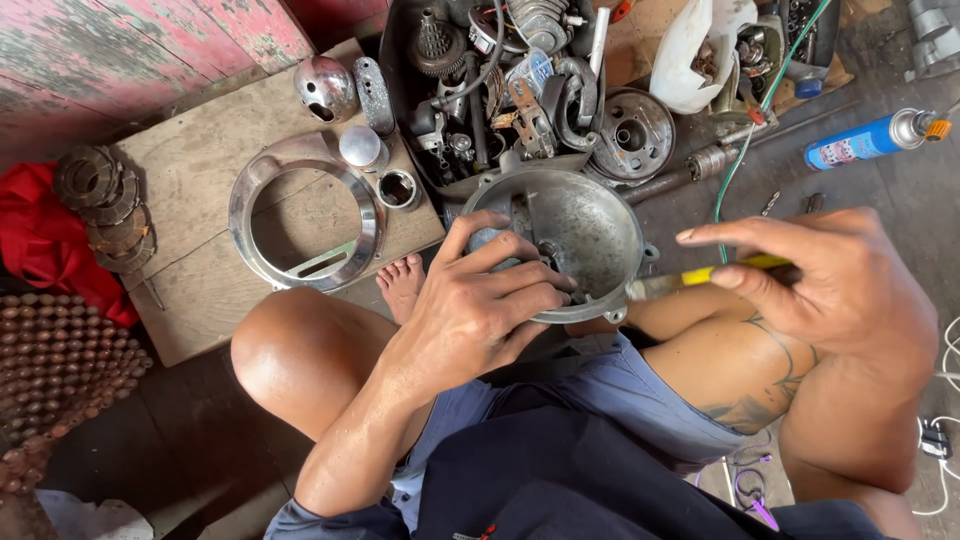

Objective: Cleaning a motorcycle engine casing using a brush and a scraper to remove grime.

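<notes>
Down on the floor, a person sits cross-legged with a grey metal bowl-shaped housing propped over the lap. The left hand is clenched on its near rim, thumb over the edge and fingers curled inside against the small fittings at the bottom. The right hand pinches a yellow-handled tool, its metal end meeting the housing's rim just beside the left fingertips.

That closeness looks like the risk to me: if the tool skids off the curved metal, it would likely jab the fingers holding the rim. The housing rests on nothing firm, only the grip and the legs, so a hard push could twist it loose and drop it toward the bare foot below.

Beside them, a chrome ring lies on a wooden board, a heap of engine parts sits beyond, and a blue spray can lies to the right.
</notes>
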